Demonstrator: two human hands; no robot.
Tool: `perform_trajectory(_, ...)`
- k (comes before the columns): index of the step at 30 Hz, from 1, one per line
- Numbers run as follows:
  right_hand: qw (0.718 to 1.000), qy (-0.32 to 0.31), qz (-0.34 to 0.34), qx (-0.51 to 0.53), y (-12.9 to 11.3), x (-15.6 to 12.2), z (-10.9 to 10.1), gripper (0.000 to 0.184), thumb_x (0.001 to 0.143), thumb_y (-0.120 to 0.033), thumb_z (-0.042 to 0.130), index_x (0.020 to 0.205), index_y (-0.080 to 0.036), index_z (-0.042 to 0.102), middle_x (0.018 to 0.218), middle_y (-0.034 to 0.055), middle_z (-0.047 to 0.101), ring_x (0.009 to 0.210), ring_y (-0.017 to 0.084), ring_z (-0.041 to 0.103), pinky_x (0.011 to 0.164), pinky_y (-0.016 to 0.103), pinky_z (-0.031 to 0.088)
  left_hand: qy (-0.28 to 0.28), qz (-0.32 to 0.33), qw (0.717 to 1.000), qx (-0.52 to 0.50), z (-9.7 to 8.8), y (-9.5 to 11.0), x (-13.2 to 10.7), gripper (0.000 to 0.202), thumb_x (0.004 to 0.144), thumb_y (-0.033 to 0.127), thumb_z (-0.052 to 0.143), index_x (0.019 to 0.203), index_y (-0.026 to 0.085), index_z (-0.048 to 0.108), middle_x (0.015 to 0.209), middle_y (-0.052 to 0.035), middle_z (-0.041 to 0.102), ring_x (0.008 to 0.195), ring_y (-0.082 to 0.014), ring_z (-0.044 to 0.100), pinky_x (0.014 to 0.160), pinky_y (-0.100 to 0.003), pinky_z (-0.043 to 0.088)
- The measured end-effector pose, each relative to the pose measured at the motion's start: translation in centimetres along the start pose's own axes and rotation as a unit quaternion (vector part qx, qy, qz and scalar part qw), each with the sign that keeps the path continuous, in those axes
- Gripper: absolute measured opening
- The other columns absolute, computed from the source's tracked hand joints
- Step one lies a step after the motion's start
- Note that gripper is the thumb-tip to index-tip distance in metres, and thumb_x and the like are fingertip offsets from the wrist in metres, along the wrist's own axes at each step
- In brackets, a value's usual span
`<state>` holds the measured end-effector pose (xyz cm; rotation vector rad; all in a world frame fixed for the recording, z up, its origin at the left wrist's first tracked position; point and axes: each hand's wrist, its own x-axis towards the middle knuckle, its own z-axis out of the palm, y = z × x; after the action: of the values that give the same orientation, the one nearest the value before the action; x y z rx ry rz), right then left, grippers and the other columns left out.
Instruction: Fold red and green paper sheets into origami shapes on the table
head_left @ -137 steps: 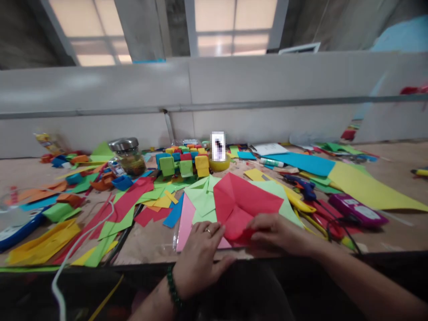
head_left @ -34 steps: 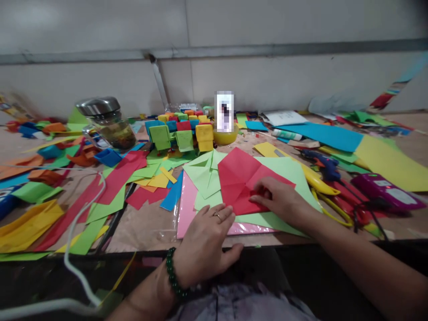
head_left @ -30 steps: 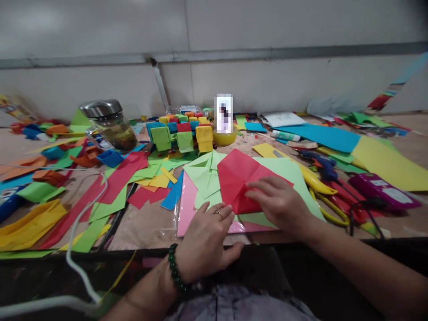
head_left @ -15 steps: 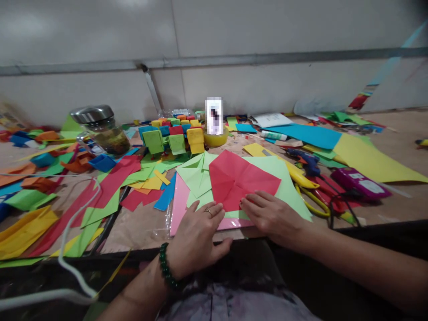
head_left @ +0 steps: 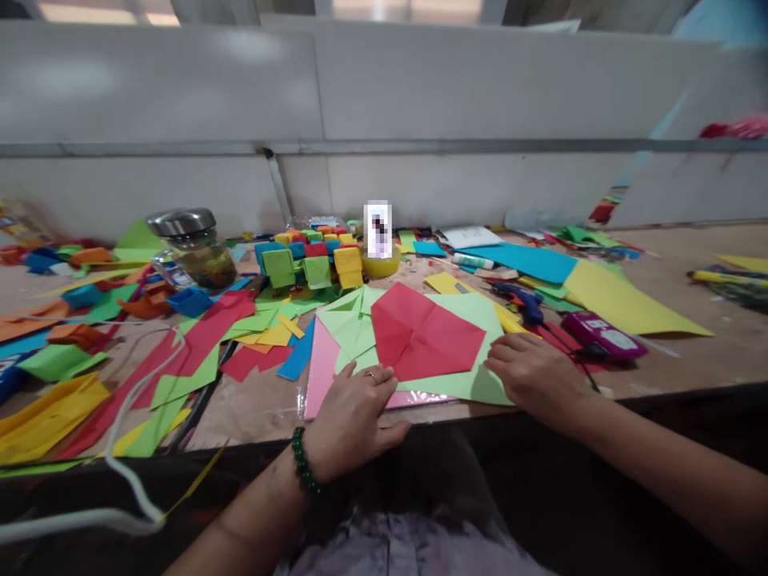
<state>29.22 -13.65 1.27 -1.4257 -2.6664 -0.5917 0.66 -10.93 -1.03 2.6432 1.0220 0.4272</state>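
A creased red paper [head_left: 423, 336] lies on a light green sheet [head_left: 480, 312], with a folded light green paper [head_left: 351, 320] to its left. Beneath them is a pink sheet pack [head_left: 321, 360] in clear wrapping. My left hand [head_left: 360, 412] rests with fingers stretched over the red paper's lower left edge. At the green sheet's right edge, my right hand [head_left: 534, 376] has its fingers bent and close together. Whatever they may grip is hidden. Just beyond that hand, a yellow handle [head_left: 510, 320] shows in part.
Small colored folded-paper chairs [head_left: 318, 268] stand behind the papers. A lidded glass jar [head_left: 201, 260] is at left. A blue glue gun [head_left: 525, 300], a purple box [head_left: 606, 336] and a glue stick [head_left: 473, 261] lie at right. Paper scraps and a white cable [head_left: 120, 424] spread leftward.
My right hand has moved right, from the red paper's lower edge to the green sheet's right edge, covering the yellow scissors handles. My left hand stays in place. The view has tilted up.
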Motion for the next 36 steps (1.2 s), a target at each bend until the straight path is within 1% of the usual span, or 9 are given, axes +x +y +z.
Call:
perform_trajectory(3,1.000,0.004,-0.013,0.021,-2.0,1.9,-0.2,0.040,0.083,-0.004,0.043,0.114,-0.017,0.066,0.119,0.0127,0.066,0.109,0.025,0.056,0.091,0.039,0.044,-0.004,-0.005,1.000,0.012,0.0,0.3,0.3,0.027,0.083,0.040,0.064,0.099,0.019,0.066,0.117,-0.0095,0.067,0.110,-0.0263,0.062,0.102,-0.046,0.038)
perform_trajectory(5,0.994,-0.020,-0.071,0.077,-3.4,2.7,0.7,0.045,0.083,-0.009,0.049,0.126,-0.018,0.059,0.128,0.0119,0.062,0.117,0.026,0.053,0.095,0.043,0.043,0.000,-0.014,1.000,0.020,0.2,0.6,0.3,0.026,0.083,0.039,0.063,0.099,0.019,0.066,0.116,-0.0093,0.067,0.109,-0.0260,0.062,0.103,-0.046,0.036)
perform_trajectory(8,0.990,-0.062,-0.084,0.098,-3.6,2.4,2.4,0.040,0.082,-0.010,0.053,0.119,-0.018,0.063,0.120,0.0117,0.065,0.115,0.027,0.054,0.095,0.044,0.042,0.005,-0.026,1.000,0.014,0.5,0.8,0.0,0.029,0.083,0.037,0.064,0.107,0.021,0.064,0.121,-0.0081,0.066,0.113,-0.0254,0.060,0.106,-0.047,0.034)
perform_trajectory(14,0.999,-0.003,-0.020,0.036,-2.2,2.0,2.1,0.012,0.076,-0.009,0.061,0.077,-0.019,0.068,0.077,0.0087,0.069,0.082,0.027,0.062,0.075,0.040,0.047,0.023,-0.021,0.999,0.022,0.7,1.0,0.4,0.027,0.077,0.041,0.070,0.096,0.021,0.067,0.111,-0.0074,0.067,0.116,-0.0281,0.054,0.105,-0.046,0.035)
perform_trajectory(19,0.989,-0.040,-0.034,0.137,-5.0,3.4,0.9,0.037,0.079,-0.012,0.055,0.114,-0.019,0.065,0.109,0.0102,0.069,0.095,0.023,0.062,0.082,0.035,0.046,0.025,-0.033,0.999,0.011,0.6,0.7,-0.4,0.034,0.081,0.046,0.066,0.108,0.025,0.066,0.118,-0.0075,0.066,0.116,-0.0290,0.055,0.108,-0.055,0.030)
perform_trajectory(24,0.986,-0.077,0.020,0.148,-1.4,1.3,1.2,0.046,0.074,-0.001,0.046,0.107,-0.022,0.069,0.107,0.0088,0.071,0.098,0.022,0.063,0.086,0.035,0.046,0.001,-0.036,0.999,-0.018,0.9,-0.1,-2.0,0.053,0.080,0.045,0.067,0.128,0.024,0.056,0.141,-0.0120,0.052,0.133,-0.0321,0.044,0.112,-0.060,0.025)
perform_trajectory(28,0.997,-0.018,0.049,0.050,3.0,0.4,2.7,0.062,0.069,0.005,0.042,0.122,-0.020,0.063,0.122,0.0129,0.065,0.113,0.027,0.058,0.092,0.044,0.045,0.007,-0.024,1.000,-0.012,0.9,-0.4,-1.8,0.053,0.081,0.049,0.066,0.125,0.020,0.056,0.139,-0.0141,0.053,0.131,-0.0314,0.045,0.111,-0.057,0.029)
perform_trajectory(32,1.000,0.027,-0.013,0.008,4.4,0.0,3.3,0.039,0.081,0.002,0.044,0.105,-0.016,0.069,0.110,0.0115,0.070,0.105,0.025,0.060,0.088,0.040,0.046,0.014,0.007,1.000,0.000,0.1,-1.0,-0.6,0.034,0.083,0.045,0.064,0.108,0.022,0.063,0.125,-0.0093,0.063,0.125,-0.0276,0.052,0.109,-0.051,0.033)
perform_trajectory(36,0.996,0.076,0.012,-0.048,2.4,-0.6,1.0,0.020,0.087,-0.006,0.050,0.082,-0.017,0.067,0.079,0.0069,0.067,0.075,0.021,0.057,0.063,0.031,0.039,0.056,-0.019,0.997,0.056,-1.3,-0.9,0.4,0.040,0.086,0.041,0.061,0.120,0.020,0.058,0.132,-0.0133,0.058,0.126,-0.0299,0.050,0.105,-0.055,0.036)
